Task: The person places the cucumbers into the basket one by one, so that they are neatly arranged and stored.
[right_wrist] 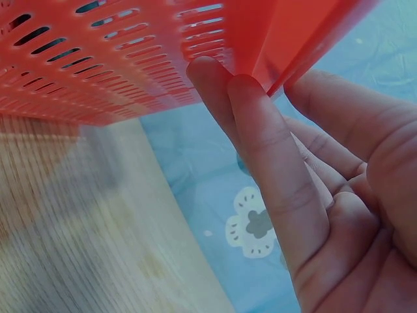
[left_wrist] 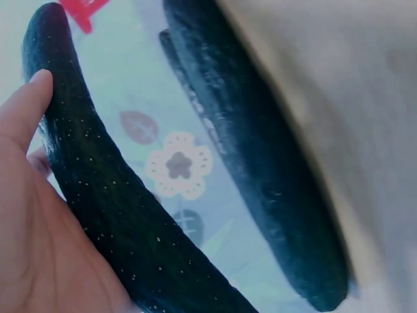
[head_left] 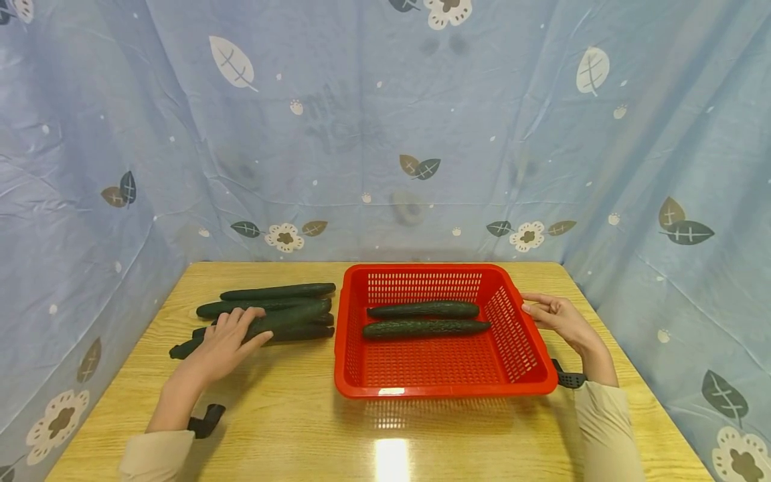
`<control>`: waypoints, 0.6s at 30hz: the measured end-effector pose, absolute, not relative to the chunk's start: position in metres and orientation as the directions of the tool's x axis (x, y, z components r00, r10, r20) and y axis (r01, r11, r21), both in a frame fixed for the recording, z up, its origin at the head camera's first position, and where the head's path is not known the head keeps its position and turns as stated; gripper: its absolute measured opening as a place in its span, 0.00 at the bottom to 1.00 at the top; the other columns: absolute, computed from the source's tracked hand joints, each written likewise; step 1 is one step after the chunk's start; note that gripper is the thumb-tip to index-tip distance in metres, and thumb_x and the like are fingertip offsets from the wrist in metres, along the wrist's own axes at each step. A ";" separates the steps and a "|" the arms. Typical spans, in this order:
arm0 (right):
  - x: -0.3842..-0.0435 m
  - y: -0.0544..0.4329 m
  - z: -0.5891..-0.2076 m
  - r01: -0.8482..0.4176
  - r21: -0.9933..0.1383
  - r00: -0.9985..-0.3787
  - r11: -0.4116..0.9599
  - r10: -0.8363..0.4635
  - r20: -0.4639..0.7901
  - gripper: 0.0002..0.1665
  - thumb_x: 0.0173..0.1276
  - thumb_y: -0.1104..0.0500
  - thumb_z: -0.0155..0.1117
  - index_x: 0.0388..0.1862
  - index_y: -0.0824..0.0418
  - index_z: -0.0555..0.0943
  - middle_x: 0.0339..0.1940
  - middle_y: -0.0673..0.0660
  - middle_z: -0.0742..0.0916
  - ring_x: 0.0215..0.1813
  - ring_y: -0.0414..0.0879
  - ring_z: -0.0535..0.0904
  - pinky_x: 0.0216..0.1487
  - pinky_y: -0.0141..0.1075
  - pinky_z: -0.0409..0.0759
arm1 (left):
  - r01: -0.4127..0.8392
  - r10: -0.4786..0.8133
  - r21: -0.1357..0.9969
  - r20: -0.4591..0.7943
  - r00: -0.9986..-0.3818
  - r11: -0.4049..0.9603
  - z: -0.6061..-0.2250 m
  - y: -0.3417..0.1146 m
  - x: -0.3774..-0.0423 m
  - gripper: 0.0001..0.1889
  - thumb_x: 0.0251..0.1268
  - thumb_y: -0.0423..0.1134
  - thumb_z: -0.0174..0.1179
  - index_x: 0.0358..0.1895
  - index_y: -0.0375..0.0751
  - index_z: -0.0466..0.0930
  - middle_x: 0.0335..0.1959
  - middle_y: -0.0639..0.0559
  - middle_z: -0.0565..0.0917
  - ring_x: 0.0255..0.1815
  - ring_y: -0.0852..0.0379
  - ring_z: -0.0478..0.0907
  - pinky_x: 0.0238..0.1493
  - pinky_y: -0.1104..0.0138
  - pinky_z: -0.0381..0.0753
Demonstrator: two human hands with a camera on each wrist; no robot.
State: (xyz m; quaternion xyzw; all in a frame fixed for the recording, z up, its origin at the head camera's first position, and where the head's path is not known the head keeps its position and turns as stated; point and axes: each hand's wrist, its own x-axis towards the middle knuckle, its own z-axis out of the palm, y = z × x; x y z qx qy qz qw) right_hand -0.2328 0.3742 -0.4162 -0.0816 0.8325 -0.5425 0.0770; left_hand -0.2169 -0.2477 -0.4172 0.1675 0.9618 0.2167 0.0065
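My left hand (head_left: 224,341) grips a dark green cucumber (head_left: 296,314) at the left of the table. In the left wrist view the thumb lies along this cucumber (left_wrist: 111,195), near its narrow end, and the other fingers are mostly hidden behind it. Several more cucumbers (head_left: 278,292) lie beside and below it. My right hand (head_left: 566,323) pinches the right rim of a red plastic basket (head_left: 446,391), thumb on one side and fingertips against the outer wall, as the right wrist view shows. Inside the basket, two cucumbers (head_left: 426,328) lie side by side across its floor.
The wooden table (head_left: 283,428) ends at a patterned blue cloth (head_left: 361,134) that hangs behind and on both sides. A black strap piece (head_left: 207,422) shows at the left wrist, another (head_left: 569,379) at the right. The basket stands right of the cucumber pile.
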 end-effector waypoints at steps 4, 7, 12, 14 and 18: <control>-0.232 0.373 -0.415 -0.058 -0.921 -0.974 0.385 -0.224 -0.033 0.33 0.72 0.56 0.52 0.67 0.76 0.58 0.40 0.43 0.87 0.43 0.37 0.83 0.45 0.28 0.79 | 0.333 0.335 0.405 0.069 -0.940 0.851 -0.409 -0.244 -0.220 0.28 0.67 0.62 0.45 0.63 0.50 0.60 0.58 0.44 0.65 0.56 0.40 0.59 0.48 0.39 0.54; -0.232 0.372 -0.414 -0.060 -0.923 -0.975 0.379 -0.222 -0.028 0.33 0.72 0.57 0.52 0.67 0.76 0.59 0.40 0.43 0.86 0.43 0.36 0.83 0.44 0.28 0.79 | 0.348 0.344 0.386 0.083 -0.935 0.854 -0.404 -0.239 -0.223 0.29 0.66 0.63 0.45 0.63 0.51 0.60 0.57 0.45 0.66 0.56 0.41 0.59 0.48 0.40 0.55; -0.231 0.372 -0.413 -0.053 -0.921 -0.978 0.387 -0.208 -0.032 0.34 0.72 0.56 0.53 0.67 0.76 0.59 0.40 0.41 0.86 0.42 0.35 0.83 0.44 0.27 0.78 | 0.364 0.361 0.384 0.081 -0.929 0.849 -0.396 -0.230 -0.226 0.30 0.65 0.64 0.45 0.63 0.51 0.60 0.56 0.46 0.66 0.56 0.41 0.59 0.49 0.39 0.54; -0.231 0.372 -0.413 -0.051 -0.920 -0.978 0.389 -0.206 -0.033 0.34 0.72 0.56 0.53 0.67 0.76 0.58 0.40 0.41 0.86 0.42 0.35 0.83 0.44 0.28 0.78 | 0.368 0.368 0.384 0.076 -0.927 0.847 -0.392 -0.226 -0.227 0.29 0.65 0.64 0.44 0.63 0.52 0.60 0.56 0.47 0.66 0.57 0.42 0.59 0.50 0.39 0.54; -0.232 0.372 -0.414 -0.052 -0.920 -0.977 0.389 -0.209 -0.033 0.34 0.72 0.56 0.53 0.67 0.76 0.58 0.40 0.41 0.86 0.42 0.36 0.83 0.44 0.28 0.79 | 0.385 0.384 0.384 0.085 -0.920 0.839 -0.386 -0.217 -0.231 0.28 0.66 0.63 0.44 0.63 0.52 0.60 0.58 0.47 0.66 0.59 0.42 0.58 0.53 0.39 0.53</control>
